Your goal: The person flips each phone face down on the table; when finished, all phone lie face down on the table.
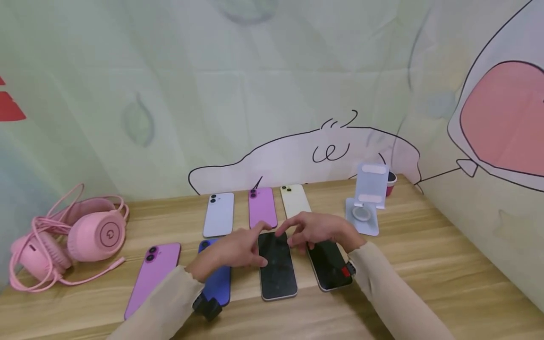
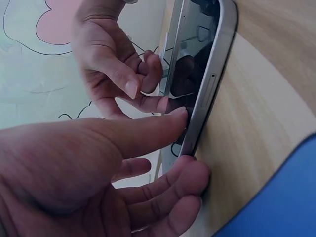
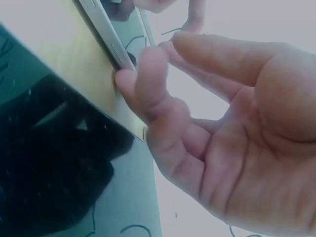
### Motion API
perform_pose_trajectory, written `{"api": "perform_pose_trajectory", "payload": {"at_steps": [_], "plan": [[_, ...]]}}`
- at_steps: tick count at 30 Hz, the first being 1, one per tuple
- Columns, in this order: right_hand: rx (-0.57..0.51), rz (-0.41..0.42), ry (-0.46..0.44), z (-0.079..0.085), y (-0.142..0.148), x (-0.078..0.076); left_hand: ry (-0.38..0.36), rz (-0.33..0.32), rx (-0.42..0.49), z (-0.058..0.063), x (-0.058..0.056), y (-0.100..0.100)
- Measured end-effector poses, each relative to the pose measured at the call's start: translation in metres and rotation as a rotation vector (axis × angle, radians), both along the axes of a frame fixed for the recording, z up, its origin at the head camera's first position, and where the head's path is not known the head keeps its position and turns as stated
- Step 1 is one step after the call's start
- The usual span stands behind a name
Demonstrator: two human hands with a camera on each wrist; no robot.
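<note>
A smartphone (image 1: 278, 276) with a dark screen and silver frame lies face up between my hands. My left hand (image 1: 239, 248) holds it at its left side near the top; in the left wrist view the thumb rests on the screen's edge and the other fingers curl against the silver side (image 2: 210, 81). My right hand (image 1: 316, 229) is over the phone's top right corner, index finger reaching to the upper screen and the other fingers loosely bent by the right side. Beneath and in front of the right hand lies a second dark-screened smartphone (image 1: 330, 271), partly covered by the hand.
A blue phone (image 1: 218, 283) and a purple phone (image 1: 155, 274) lie face down to the left. Light blue (image 1: 219, 217), pink-purple (image 1: 262, 208) and cream (image 1: 295, 200) phones form a back row. Pink headphones (image 1: 95, 236) stand far left, a pale blue phone stand (image 1: 369, 189) back right, with a cup (image 1: 390, 184) behind.
</note>
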State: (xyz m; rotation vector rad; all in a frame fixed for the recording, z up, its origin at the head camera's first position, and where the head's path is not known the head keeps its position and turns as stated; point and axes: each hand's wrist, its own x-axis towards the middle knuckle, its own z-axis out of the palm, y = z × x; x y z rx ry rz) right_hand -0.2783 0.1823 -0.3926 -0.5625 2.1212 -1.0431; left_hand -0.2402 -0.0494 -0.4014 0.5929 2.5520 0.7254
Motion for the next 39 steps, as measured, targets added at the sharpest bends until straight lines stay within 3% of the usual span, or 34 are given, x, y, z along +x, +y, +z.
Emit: {"api": "perform_pose_trajectory", "payload": {"at_steps": [18,26,39], "plan": [[-0.126,-0.038,-0.040,-0.008,-0.006,-0.001,-0.009,-0.024,0.035,-0.001,0.002,-0.004],[-0.175,-0.105,0.024,0.001,-0.005,0.000,-0.009,-0.046,0.062,0.000,0.000,-0.004],[-0.247,-0.055,0.054,0.014,-0.009,0.005,-0.077,-0.028,0.180,0.006,-0.004,-0.006]]}}
